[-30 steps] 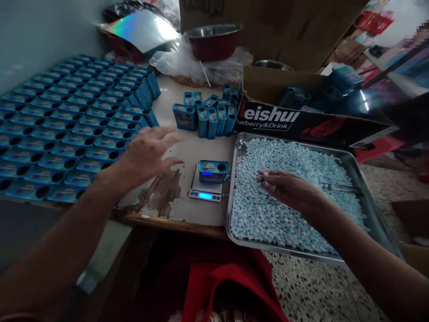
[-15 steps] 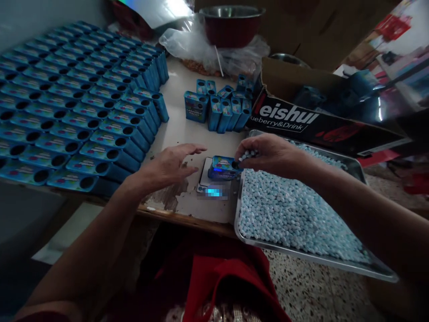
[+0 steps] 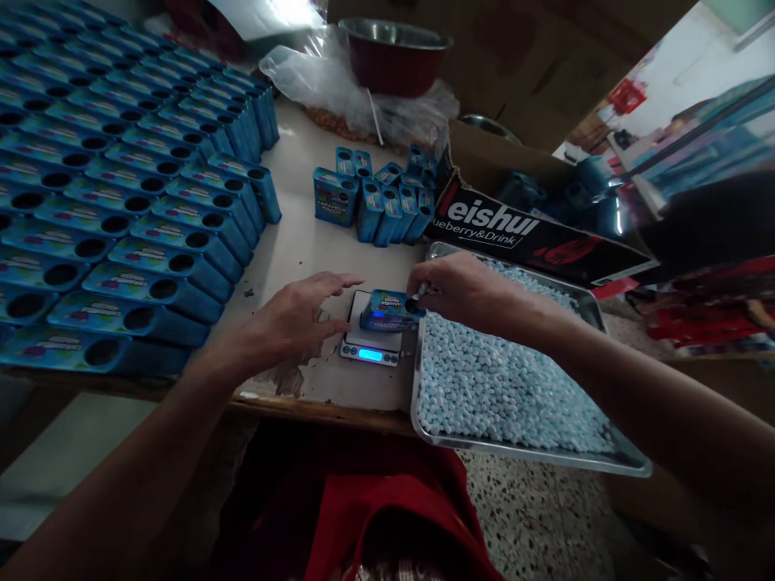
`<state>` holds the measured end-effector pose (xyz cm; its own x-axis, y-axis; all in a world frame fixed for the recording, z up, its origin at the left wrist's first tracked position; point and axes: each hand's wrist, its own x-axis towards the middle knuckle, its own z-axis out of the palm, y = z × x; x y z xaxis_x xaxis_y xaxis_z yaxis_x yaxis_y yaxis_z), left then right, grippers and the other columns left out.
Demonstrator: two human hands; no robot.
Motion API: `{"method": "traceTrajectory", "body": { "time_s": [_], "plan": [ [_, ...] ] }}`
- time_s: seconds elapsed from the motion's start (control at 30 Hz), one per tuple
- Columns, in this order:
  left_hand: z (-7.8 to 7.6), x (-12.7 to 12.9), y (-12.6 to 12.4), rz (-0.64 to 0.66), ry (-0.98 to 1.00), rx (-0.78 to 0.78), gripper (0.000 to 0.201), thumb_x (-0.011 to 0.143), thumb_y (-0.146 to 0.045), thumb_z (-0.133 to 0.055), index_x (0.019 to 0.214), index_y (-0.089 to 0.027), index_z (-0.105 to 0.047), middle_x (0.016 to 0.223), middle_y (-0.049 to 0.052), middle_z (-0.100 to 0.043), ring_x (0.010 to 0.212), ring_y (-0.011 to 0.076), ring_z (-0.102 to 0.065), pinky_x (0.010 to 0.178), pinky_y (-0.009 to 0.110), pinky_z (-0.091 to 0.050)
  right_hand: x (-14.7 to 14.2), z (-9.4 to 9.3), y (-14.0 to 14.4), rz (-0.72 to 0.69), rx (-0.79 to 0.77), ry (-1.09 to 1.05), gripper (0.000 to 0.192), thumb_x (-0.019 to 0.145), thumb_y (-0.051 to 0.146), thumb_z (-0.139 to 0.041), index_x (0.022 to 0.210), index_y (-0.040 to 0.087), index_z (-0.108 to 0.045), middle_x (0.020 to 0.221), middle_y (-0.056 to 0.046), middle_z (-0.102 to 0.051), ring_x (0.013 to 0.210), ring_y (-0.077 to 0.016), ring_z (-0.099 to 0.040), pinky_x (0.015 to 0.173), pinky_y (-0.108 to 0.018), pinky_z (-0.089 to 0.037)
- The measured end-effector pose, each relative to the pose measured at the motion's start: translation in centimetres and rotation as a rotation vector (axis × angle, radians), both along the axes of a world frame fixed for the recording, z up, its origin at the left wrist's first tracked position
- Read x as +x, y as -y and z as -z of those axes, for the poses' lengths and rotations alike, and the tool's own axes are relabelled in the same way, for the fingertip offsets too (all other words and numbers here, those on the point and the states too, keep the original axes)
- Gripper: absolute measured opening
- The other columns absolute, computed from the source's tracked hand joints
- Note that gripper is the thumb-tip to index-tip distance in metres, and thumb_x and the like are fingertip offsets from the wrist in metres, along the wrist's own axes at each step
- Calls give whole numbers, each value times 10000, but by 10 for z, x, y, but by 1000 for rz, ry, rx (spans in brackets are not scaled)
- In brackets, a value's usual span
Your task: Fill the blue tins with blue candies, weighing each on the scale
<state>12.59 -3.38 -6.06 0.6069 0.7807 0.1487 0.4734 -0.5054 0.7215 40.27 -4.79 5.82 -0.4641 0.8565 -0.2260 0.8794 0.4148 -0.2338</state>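
A blue candy tin point(image 3: 387, 311) stands on a small digital scale point(image 3: 357, 332) whose display is lit. At the tin's right end, over its round opening, my right hand point(image 3: 451, 282) is closed on a few pale candies point(image 3: 427, 288). To the left of the scale, my left hand point(image 3: 296, 319) holds nothing, thumb and fingers spread toward the tin without gripping it. Under my right forearm lies a metal tray point(image 3: 521, 445) full of small pale blue and white candies point(image 3: 508, 387).
Rows of blue tins point(image 3: 139, 218) with round openings cover the table's left side. Several more tins point(image 3: 387, 210) stand behind the scale. At the back are a dark printed carton point(image 3: 533, 234), a plastic bag point(image 3: 315, 73) and a metal bowl point(image 3: 393, 60).
The view has shifted a little. My right hand still hovers at the tin's opening, with fewer candies showing in its fingers. My left hand stays spread beside the scale.
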Motion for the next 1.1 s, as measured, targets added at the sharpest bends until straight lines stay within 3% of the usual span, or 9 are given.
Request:
{"method": "traceTrajectory", "body": {
  "time_s": [0.13,0.33,0.57,0.73,0.83,0.93,1.03,1.1],
  "plan": [
    [-3,-4,-4,10,35,-1,671,902,-321,-810,1539,-272,-605,1498,98,-657,1278,286,-687,1163,443,-544,-4,4,1,-70,20,89,244,909,89,-676,1046,211,-838,908,-67,-796,825,-208,-689,699,-308,-412],
    [-5,-3,-6,36,39,-2,665,901,-357,-800,1532,-280,-603,1535,101,-612,1239,285,-694,1151,471,-548,-3,3,2,-101,19,45,222,909,109,-707,1068,200,-834,933,-75,-798,833,-211,-679,703,-322,-420],
    [-12,4,-3,3,69,-61,646,886,-402,-799,1497,-267,-640,1448,91,-670,1194,279,-702,1068,446,-583,3,9,3,76,-85,-313,149,852,113,-789,968,187,-845,849,-4,-776,715,-130,-649,672,-276,-447],
    [-22,8,2,-19,28,-113,626,884,-436,-778,1475,-260,-664,1399,95,-704,1186,281,-703,994,413,-597,6,19,11,129,2,-484,107,802,183,-848,909,190,-853,784,-5,-741,699,-138,-620,673,-293,-454],
    [-25,5,4,-33,21,-111,615,876,-466,-771,1444,-245,-688,1390,110,-714,1183,291,-707,963,412,-604,28,23,14,290,-23,-734,220,825,361,-862,975,200,-846,840,-30,-758,702,-155,-622,647,-303,-478],
    [-31,4,6,-46,12,-97,598,875,-469,-772,1418,-226,-705,1371,118,-728,1167,286,-721,978,409,-603,71,31,20,607,13,-917,297,869,446,-816,1049,210,-814,943,-64,-782,737,-169,-639,660,-316,-510],
    [-40,9,6,-67,6,-75,581,885,-463,-783,1408,-220,-713,1347,105,-750,1193,279,-721,1061,419,-580,117,48,33,788,10,-825,289,861,467,-802,1014,222,-788,959,-80,-790,758,-195,-662,683,-341,-525],
    [-47,16,6,-81,13,-57,568,894,-473,-790,1399,-221,-721,1360,97,-751,1229,284,-709,1104,436,-565,136,61,47,690,-15,-582,285,888,489,-776,998,226,-789,1011,-101,-800,832,-236,-698,743,-380,-543]
  ]
}}
